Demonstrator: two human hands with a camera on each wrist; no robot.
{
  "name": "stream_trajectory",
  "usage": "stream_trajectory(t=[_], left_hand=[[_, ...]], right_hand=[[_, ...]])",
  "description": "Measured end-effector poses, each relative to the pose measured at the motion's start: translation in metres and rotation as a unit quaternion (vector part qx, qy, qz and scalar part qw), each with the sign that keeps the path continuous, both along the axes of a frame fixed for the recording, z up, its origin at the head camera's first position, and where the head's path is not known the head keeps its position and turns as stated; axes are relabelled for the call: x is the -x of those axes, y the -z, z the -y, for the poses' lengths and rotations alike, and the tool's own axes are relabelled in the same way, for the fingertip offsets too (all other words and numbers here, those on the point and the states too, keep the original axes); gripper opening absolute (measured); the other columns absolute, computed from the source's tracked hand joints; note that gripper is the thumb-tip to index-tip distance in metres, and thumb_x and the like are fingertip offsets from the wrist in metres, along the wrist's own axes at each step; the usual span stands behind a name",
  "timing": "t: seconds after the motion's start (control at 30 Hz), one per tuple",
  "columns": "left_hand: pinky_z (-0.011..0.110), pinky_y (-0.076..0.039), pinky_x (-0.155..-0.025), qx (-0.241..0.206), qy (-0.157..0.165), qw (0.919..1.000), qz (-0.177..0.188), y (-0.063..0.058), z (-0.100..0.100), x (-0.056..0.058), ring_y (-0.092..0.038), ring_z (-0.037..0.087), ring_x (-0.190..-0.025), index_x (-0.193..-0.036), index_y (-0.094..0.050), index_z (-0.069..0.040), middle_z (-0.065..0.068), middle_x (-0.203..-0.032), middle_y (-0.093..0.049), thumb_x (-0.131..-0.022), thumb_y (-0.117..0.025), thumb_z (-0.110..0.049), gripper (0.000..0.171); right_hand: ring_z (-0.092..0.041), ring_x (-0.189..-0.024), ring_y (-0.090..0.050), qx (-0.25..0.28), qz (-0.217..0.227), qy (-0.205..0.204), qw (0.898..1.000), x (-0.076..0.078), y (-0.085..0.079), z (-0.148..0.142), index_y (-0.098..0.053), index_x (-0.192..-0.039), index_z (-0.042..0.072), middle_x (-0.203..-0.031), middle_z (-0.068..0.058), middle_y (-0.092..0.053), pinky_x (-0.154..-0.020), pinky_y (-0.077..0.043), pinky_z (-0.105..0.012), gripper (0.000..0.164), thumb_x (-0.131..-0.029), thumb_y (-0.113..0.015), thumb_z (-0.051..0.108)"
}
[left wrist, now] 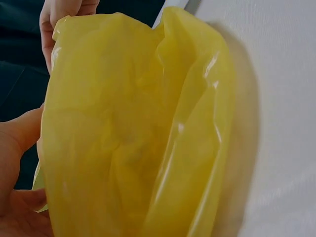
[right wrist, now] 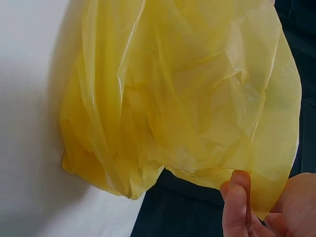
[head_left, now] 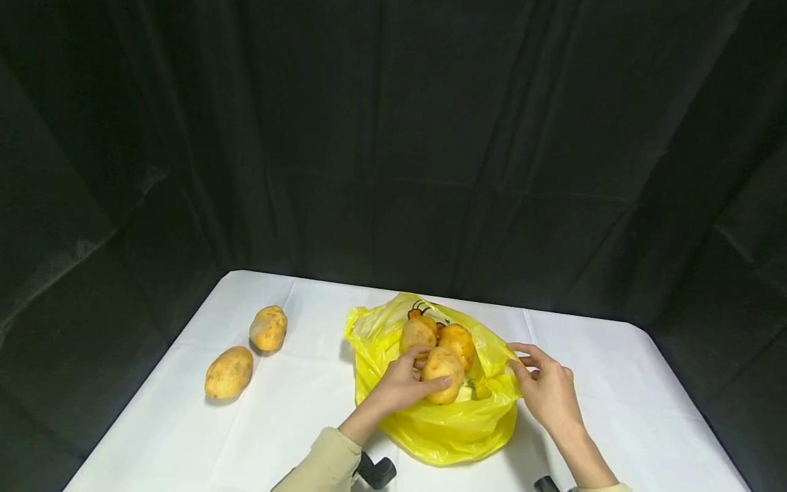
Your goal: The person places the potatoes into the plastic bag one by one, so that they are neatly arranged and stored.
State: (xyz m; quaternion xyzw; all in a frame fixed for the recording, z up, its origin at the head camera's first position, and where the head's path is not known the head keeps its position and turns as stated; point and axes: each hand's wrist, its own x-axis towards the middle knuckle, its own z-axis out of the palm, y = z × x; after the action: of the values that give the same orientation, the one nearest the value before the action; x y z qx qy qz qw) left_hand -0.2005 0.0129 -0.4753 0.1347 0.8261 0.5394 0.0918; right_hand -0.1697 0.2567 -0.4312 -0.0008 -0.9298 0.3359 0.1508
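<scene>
A yellow plastic bag (head_left: pixel 449 437) stands with its mouth open upward on the table. My left hand (head_left: pixel 396 388) grips a potato (head_left: pixel 444 374) within the bag's mouth, thumb on the near side and fingers on the far side. Behind it, other potatoes (head_left: pixel 419 333) lie inside the bag; its lower contents are hidden. At the right rim, my right hand (head_left: pixel 549 391) pinches the bag's edge between thumb and fingers, and the right wrist view shows the thin film (right wrist: pixel 266 182) caught there. In the left wrist view the bag's wall (left wrist: pixel 133 123) covers the potatoes.
Two loose potatoes, one nearer (head_left: pixel 229 373) and one farther (head_left: pixel 268 329), lie on the left part of the white-covered table (head_left: pixel 166 437). Black cloth (head_left: pixel 381 137) hangs behind the table and along both sides.
</scene>
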Motion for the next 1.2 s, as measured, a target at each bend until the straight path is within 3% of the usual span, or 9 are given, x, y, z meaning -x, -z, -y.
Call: stream_trajectory(t=[0.13,0.43,0.73,1.2], left_hand=[[0.034,-0.051,-0.079,0.015,0.003,0.9999,-0.004,0.000,-0.007,-0.001,-0.060,0.020,-0.096,-0.139,-0.048,-0.008,0.009,-0.113,-0.061,-0.082,-0.078,-0.043,0.073],[0.037,-0.051,-0.079,0.047,0.002,0.9988,0.012,0.002,-0.020,-0.008,-0.059,0.023,-0.100,-0.135,-0.052,-0.013,0.009,-0.112,-0.062,-0.081,-0.078,-0.044,0.068],[0.040,-0.049,-0.084,0.061,0.003,0.9982,-0.001,-0.009,-0.032,-0.007,-0.058,0.024,-0.104,-0.134,-0.050,-0.009,0.008,-0.111,-0.062,-0.082,-0.077,-0.045,0.069],[0.037,-0.049,-0.084,0.083,0.006,0.9965,0.013,-0.013,-0.049,-0.009,-0.056,0.020,-0.103,-0.130,-0.054,-0.014,0.002,-0.107,-0.062,-0.081,-0.078,-0.045,0.062]], right_hand=[[-0.032,-0.077,-0.070,-0.002,-0.007,0.002,1.000,-0.002,0.000,0.002,-0.067,-0.120,0.005,-0.103,-0.025,-0.069,-0.059,-0.056,-0.032,0.026,-0.094,-0.063,0.006],[-0.025,-0.073,-0.068,-0.001,0.015,0.007,1.000,-0.005,0.003,0.004,-0.067,-0.120,0.007,-0.103,-0.023,-0.069,-0.057,-0.051,-0.024,0.027,-0.094,-0.064,0.006],[-0.025,-0.074,-0.067,0.001,0.011,0.012,1.000,-0.002,-0.004,0.002,-0.067,-0.121,0.008,-0.104,-0.023,-0.069,-0.057,-0.051,-0.024,0.027,-0.094,-0.064,0.007],[-0.027,-0.076,-0.069,0.005,0.003,0.005,1.000,-0.003,-0.009,0.001,-0.068,-0.119,0.008,-0.102,-0.021,-0.070,-0.058,-0.051,-0.023,0.026,-0.093,-0.064,0.005]])
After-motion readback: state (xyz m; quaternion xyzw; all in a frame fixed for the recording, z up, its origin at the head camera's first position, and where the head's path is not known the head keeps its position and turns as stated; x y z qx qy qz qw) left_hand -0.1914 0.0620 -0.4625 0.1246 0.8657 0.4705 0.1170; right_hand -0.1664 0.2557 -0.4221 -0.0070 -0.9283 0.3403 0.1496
